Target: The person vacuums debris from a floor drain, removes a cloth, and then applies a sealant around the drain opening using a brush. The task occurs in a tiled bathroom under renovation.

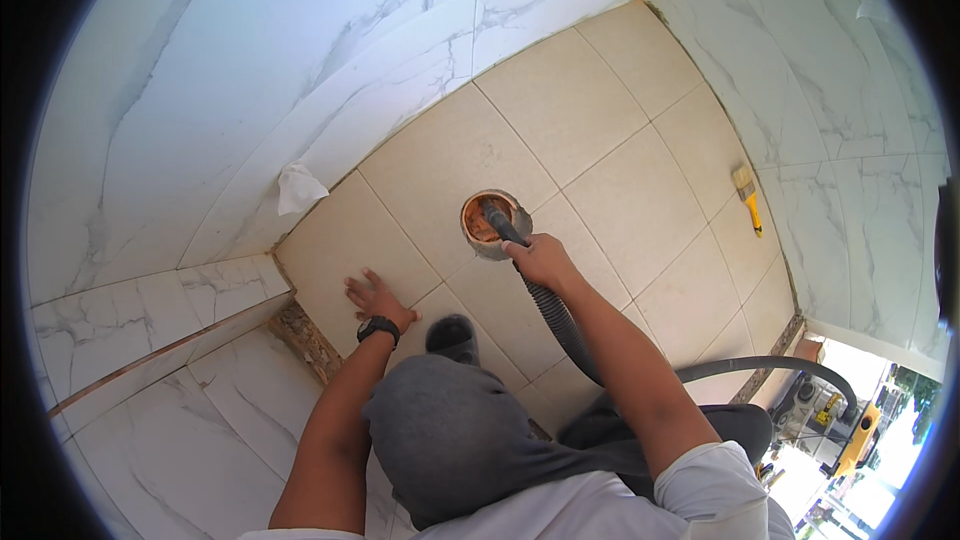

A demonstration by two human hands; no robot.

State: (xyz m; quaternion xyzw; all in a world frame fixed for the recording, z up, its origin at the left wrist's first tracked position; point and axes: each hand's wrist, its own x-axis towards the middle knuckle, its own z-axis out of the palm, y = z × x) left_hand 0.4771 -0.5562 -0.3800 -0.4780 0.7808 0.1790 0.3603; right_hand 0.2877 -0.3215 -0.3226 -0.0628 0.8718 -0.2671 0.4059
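Observation:
My right hand is closed round the black end of a vacuum hose. The nozzle reaches down into a round drain hole with a rough grey rim and an orange-brown inside; its tip lies within the hole. From my hand the ribbed hose runs back beside my forearm. Flat on the beige floor tiles, with fingers spread, rests my left hand, holding nothing. A dark watch is on that wrist.
White marbled wall tiles rise on both sides. A yellow-handled paintbrush lies by the right wall. White paper or plastic is at the left wall's foot. The hose's grey length leads to a vacuum machine beyond the doorway.

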